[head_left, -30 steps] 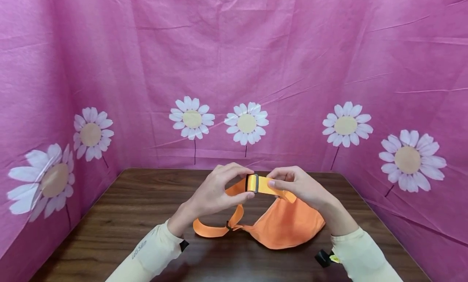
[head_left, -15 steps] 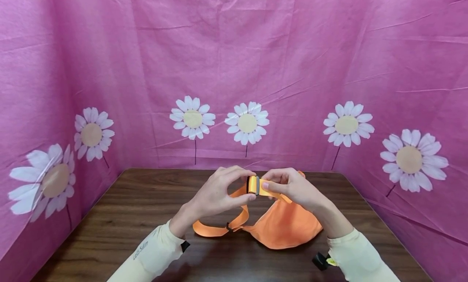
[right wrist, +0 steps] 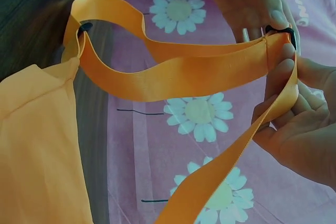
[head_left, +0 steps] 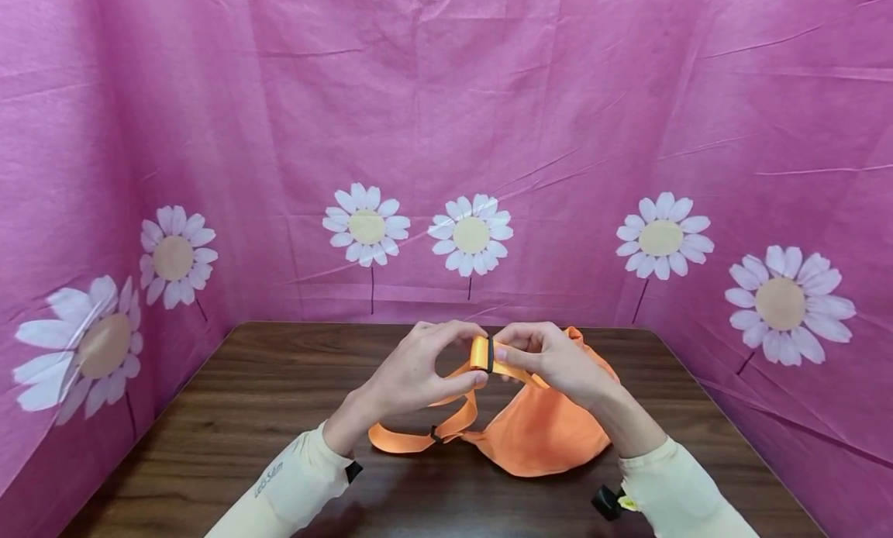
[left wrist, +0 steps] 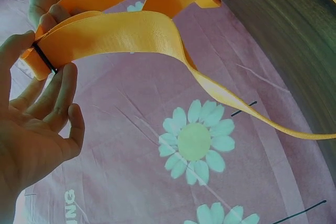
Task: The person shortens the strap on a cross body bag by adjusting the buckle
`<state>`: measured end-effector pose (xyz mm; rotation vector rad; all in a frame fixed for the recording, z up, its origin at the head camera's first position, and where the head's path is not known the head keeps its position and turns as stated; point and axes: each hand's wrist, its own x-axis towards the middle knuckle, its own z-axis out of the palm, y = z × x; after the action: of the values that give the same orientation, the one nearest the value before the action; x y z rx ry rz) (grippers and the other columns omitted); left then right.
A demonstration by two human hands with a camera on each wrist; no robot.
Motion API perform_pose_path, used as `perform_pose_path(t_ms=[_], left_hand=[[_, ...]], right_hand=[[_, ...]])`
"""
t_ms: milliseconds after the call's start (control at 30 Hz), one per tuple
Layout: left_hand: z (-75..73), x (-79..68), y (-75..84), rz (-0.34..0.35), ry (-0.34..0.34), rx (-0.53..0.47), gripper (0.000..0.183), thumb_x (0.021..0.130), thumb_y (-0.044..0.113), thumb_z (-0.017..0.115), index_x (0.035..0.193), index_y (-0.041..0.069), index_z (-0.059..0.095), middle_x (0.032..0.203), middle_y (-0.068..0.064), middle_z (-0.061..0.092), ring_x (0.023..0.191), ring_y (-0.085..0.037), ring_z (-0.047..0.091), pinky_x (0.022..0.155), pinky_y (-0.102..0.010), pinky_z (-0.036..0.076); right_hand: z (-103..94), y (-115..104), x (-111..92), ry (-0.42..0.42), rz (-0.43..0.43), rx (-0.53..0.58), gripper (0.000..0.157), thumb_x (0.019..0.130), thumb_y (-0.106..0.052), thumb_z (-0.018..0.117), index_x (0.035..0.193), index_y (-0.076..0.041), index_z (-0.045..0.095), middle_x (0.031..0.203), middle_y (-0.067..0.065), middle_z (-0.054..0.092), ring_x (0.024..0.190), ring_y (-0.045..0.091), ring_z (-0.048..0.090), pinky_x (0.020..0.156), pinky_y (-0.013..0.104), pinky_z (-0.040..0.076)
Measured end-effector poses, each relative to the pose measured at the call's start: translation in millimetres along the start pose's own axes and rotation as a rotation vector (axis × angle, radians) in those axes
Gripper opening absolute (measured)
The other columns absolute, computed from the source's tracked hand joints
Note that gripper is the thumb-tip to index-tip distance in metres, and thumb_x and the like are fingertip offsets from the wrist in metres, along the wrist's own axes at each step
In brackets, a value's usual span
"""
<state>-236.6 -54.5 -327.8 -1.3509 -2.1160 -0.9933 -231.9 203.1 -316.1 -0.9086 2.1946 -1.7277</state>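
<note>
An orange webbing strap (left wrist: 121,35) is held up between both hands, running through a black slider buckle (head_left: 490,355). My left hand (head_left: 418,371) pinches the buckle and the strap loop at its left side between thumb and fingertips. From the right, my right hand (head_left: 558,367) pinches the strap close beside the buckle, thumb on the near face. The strap joins a pouch-like orange fabric piece (head_left: 547,437) lying on the table, partly behind the right wrist. A second black buckle (head_left: 436,435) sits low on the strap, near the fabric's left corner.
The dark wood-grain table (head_left: 293,383) lies under the work. Pink curtains (head_left: 446,96) printed with white daisies stand behind it and at both sides. A black wrist-camera piece (head_left: 607,502) hangs below the right sleeve.
My right hand has moved left along the strap, up to the buckle. The buckle has turned more edge-on. My left hand stays nearly in place, and more orange fabric shows behind the right hand.
</note>
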Motion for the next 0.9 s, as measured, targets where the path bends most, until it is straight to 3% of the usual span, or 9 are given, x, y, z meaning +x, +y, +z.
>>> perform_pose_path(t_ms=[133,333,533,900], left_hand=[[-0.9,-0.1,-0.8,0.004,-0.01,0.016,0.047,0.088,0.031,0.083,0.127,0.019,0.061,0.106,0.019,0.066,0.1,0.001,0.062,0.093,-0.04,0.039],[-7.6,0.4,-2.6,0.014,0.026,0.019,0.049,0.088,0.033,0.083,0.129,0.018,0.061,0.105,0.017,0.067,0.1,-0.003,0.062,0.094,-0.042,0.038],[-10.9,-1.7,-4.0,-0.039,0.036,0.002,0.048,0.089,0.037,0.081,0.128,0.02,0.058,0.108,0.017,0.065,0.102,-0.007,0.062,0.093,-0.042,0.039],[-5.0,-2.7,-4.0,-0.085,-0.017,0.007,0.05,0.09,0.045,0.078,0.13,0.024,0.057,0.123,0.02,0.059,0.109,-0.005,0.055,0.092,-0.038,0.041]], right_hand=[[-4.3,2,0,-0.004,0.018,-0.027,0.019,0.101,-0.019,0.066,0.111,-0.004,0.072,0.082,0.019,0.064,0.07,0.02,0.056,0.061,0.032,0.047],[-22.4,11,-2,-0.009,-0.002,-0.077,0.017,0.1,-0.018,0.068,0.11,-0.006,0.071,0.085,0.026,0.065,0.073,0.027,0.061,0.064,0.038,0.051],[-33.6,22,-2,0.012,-0.026,-0.061,0.014,0.098,-0.014,0.07,0.109,-0.004,0.07,0.085,0.015,0.068,0.073,0.018,0.061,0.064,0.033,0.053],[-24.1,16,-1,0.01,-0.035,-0.052,0.017,0.098,-0.014,0.069,0.112,-0.006,0.073,0.091,0.018,0.07,0.074,0.019,0.061,0.065,0.032,0.052]])
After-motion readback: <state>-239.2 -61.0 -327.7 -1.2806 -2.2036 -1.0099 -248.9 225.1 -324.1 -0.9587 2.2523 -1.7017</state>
